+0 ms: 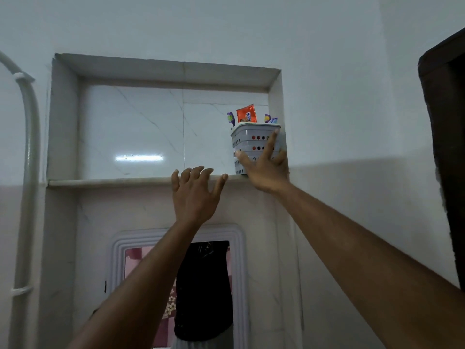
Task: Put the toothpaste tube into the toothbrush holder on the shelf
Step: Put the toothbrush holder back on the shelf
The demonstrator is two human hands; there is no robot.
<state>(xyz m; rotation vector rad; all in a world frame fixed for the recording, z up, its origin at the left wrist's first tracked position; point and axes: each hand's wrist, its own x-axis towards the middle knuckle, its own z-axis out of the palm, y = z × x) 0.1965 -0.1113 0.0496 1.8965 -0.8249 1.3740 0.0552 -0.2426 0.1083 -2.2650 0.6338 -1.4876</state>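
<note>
Wall: pale, plain above and marble-tiled lower down, with a recessed niche cut into it
Niche: rectangular recess with a glossy marble-patterned back that reflects a strip of light
Shelf: the niche's bottom ledge, a pale stone lip running left to right
Pipe: white, running down the far left and curving at the top
Door frame: dark, at the right edge
Mirror: below the shelf, in a white ridged frame, partly hidden behind the left forearm; it reflects dark clothing
Left hand: raised, palm toward the wall, fingers spread and open, fingertips resting on the shelf's front edge; it holds nothing
Right hand: spread open and pressed flat against the front of the holder, index finger reaching up near its rim, thumb out to the left across its side; the fingers are not wrapped around it
Toothbrush holder: pale grey perforated plastic basket, upright in the niche's right corner, at the front edge of the shelf
Toothpaste tube: orange-red with a white label, standing inside the holder, its flat crimped end sticking up above the rim
Purple toothbrush: in the holder, left of the tube, head up
Other toothbrushes: purple and blue heads showing above the rim, right of the tube
</note>
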